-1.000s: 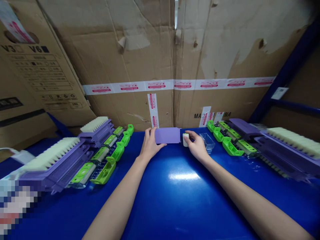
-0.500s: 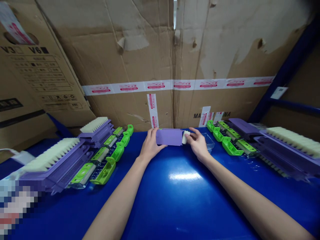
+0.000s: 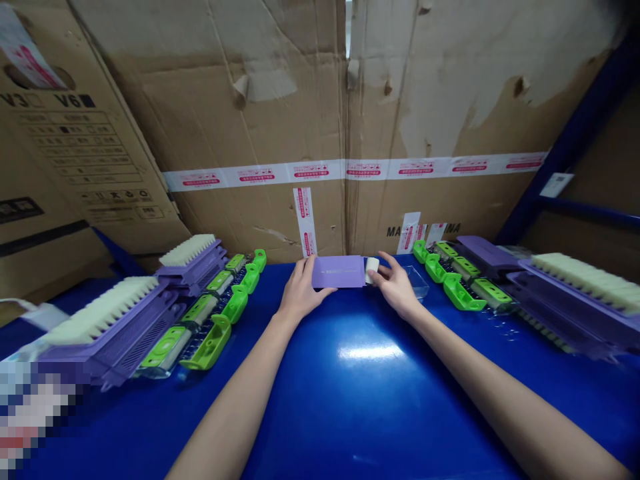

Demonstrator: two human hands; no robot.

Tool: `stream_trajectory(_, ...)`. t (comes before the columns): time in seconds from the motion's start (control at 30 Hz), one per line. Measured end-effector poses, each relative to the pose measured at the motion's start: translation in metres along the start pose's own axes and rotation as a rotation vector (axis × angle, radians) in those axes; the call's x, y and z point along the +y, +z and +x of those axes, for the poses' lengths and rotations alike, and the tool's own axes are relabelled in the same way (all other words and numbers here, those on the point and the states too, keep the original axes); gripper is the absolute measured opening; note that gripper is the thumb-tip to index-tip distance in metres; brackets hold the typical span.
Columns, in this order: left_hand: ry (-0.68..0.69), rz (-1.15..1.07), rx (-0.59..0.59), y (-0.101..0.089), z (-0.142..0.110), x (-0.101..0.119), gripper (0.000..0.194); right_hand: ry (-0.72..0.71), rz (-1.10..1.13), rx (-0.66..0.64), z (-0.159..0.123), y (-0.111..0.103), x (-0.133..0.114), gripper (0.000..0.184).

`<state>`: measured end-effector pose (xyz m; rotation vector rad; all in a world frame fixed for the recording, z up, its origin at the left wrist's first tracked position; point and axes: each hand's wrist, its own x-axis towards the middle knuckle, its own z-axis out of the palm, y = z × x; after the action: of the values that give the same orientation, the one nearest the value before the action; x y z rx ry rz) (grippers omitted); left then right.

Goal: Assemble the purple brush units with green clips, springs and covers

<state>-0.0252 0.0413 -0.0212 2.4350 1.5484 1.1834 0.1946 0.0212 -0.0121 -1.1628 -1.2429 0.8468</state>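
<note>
My left hand [image 3: 300,287] is closed on the left end of a flat purple rectangular case [image 3: 340,272], thumb along its lower edge. Faint lettering shows on the side turned to me. At the case's right end, my right hand [image 3: 397,285] pinches a small white rounded block [image 3: 372,269] between thumb and fingers. The block stands close beside the case; whether they touch I cannot tell. Just behind my right hand sits a clear plastic tray [image 3: 419,283], partly hidden by that hand.
On the left of the blue table [image 3: 320,400] lie purple parts with cream bristle-like blocks [image 3: 107,307] and green clip-shaped pieces [image 3: 207,343]. Similar purple parts [image 3: 565,310] and green pieces [image 3: 463,293] lie on the right. Cardboard [image 3: 250,220] walls off the back.
The purple case has tilted slightly, and lettering now shows on its face. The white block has turned more upright in my right hand. Both arms stay nearly where they were.
</note>
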Motion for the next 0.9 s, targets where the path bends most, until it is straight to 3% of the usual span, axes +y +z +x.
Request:
stream_trajectory(0.3, -0.04, 0.052, -0.03, 0.0, 0.002, 0.005, 0.086, -0.131, -0.087, -0.081, 0.003, -0.002, -0.004, 0.071)
stream_trajectory(0.53, 0.042, 0.023, 0.0, -0.004, 0.002, 0.001, 0.081, -0.102, -0.132, -0.069, -0.002, 0.002, 0.011, 0.068)
stream_trajectory(0.67, 0.082, 0.011, 0.036, -0.003, 0.002, -0.003, 0.078, -0.016, -0.002, -0.047, -0.004, 0.005, 0.011, 0.066)
stream_trajectory(0.9, 0.273, 0.078, 0.162, -0.004, 0.001, 0.001, 0.077, 0.173, 0.175, -0.07, -0.001, 0.004, 0.005, 0.041)
